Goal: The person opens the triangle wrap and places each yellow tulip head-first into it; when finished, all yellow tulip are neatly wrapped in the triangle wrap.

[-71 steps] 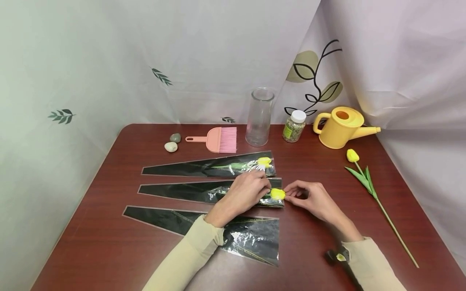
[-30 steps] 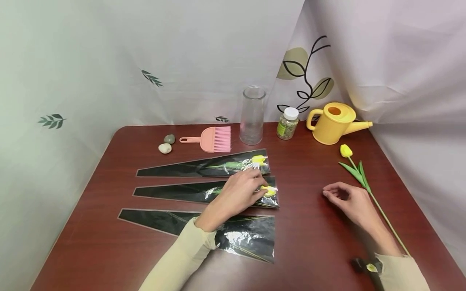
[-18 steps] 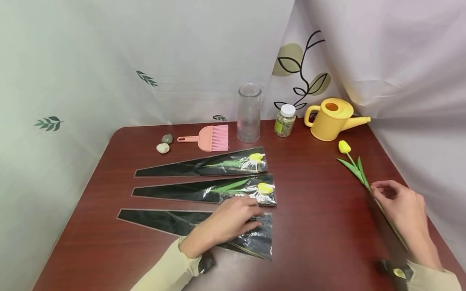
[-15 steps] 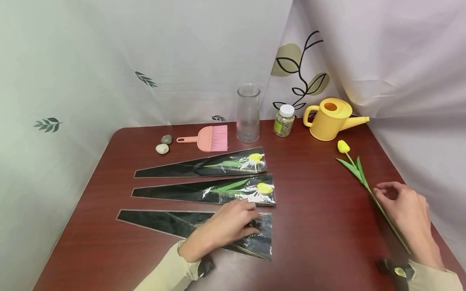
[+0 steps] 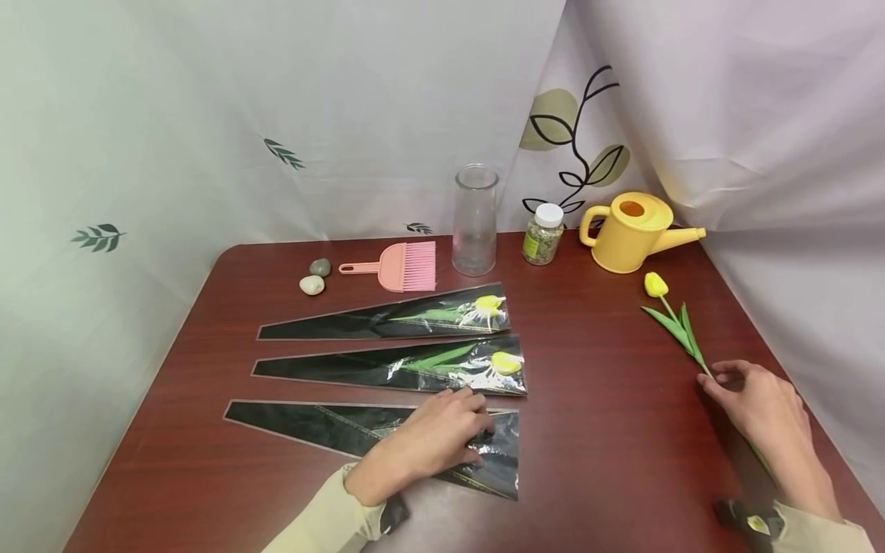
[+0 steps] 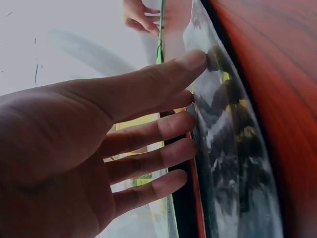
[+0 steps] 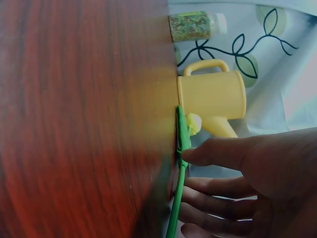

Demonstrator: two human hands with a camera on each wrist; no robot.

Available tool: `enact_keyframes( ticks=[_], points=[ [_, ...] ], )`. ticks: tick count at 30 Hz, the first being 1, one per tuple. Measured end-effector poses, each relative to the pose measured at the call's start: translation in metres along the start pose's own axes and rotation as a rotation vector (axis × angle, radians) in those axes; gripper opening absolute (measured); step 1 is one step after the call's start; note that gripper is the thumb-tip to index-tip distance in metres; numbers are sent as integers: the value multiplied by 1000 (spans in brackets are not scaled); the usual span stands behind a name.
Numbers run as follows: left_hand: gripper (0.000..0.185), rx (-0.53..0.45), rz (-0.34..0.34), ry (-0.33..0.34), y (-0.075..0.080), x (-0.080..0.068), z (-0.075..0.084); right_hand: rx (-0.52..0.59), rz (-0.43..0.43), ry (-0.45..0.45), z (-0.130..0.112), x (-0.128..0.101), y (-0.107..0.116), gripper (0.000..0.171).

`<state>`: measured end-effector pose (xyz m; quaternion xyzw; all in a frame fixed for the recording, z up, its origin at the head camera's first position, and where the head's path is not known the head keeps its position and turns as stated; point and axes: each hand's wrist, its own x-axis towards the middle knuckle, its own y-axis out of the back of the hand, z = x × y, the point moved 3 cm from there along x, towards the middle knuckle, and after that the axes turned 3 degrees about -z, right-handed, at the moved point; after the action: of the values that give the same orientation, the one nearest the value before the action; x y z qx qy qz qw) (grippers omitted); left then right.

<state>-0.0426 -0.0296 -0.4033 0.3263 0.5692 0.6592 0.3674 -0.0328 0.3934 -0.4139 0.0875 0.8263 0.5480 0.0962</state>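
My left hand [image 5: 429, 434] rests on the lowest dark clear-fronted flower sleeve [image 5: 297, 422], its fingers spread and its fingertips at the film [image 6: 233, 148]. Two more sleeves lie above it, the middle sleeve [image 5: 311, 365] and the top sleeve [image 5: 325, 324], each with a yellow tulip inside. Over at the right, my right hand [image 5: 767, 407] is at the stem of a loose yellow tulip [image 5: 681, 330]. The thumb touches the green stem [image 7: 174, 210] below the leaves, the fingers lie loosely along it, and a gap shows between thumb and forefinger.
Along the back of the table stand a glass vase [image 5: 475, 223], a white-capped jar [image 5: 542, 234] and a yellow watering can [image 5: 631, 234]. A pink brush with dustpan [image 5: 394, 266] and two stones, one white [image 5: 312, 285] and one grey [image 5: 320, 267], lie left of the vase.
The right hand has left the middle tulip and moved right to the loose tulip's stem. The left hand has come down from the middle sleeve onto the lowest one.
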Motion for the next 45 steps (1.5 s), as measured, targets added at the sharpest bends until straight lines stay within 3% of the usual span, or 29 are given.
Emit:
enact_keyframes(
  ticks=[15,20,33,45],
  points=[
    [6,49,73,-57,1,-1,3,-4,8,-5,-2,-3,0,40],
    [10,88,113,-67,3,1,6,-6,7,-21,-1,-1,1,37],
    [12,-51,166,-21,6,5,4,-14,-6,-67,4,-1,2,34],
    [9,-16,179,-42,6,4,6,-7,27,-51,2,1,4,28]
  ],
)
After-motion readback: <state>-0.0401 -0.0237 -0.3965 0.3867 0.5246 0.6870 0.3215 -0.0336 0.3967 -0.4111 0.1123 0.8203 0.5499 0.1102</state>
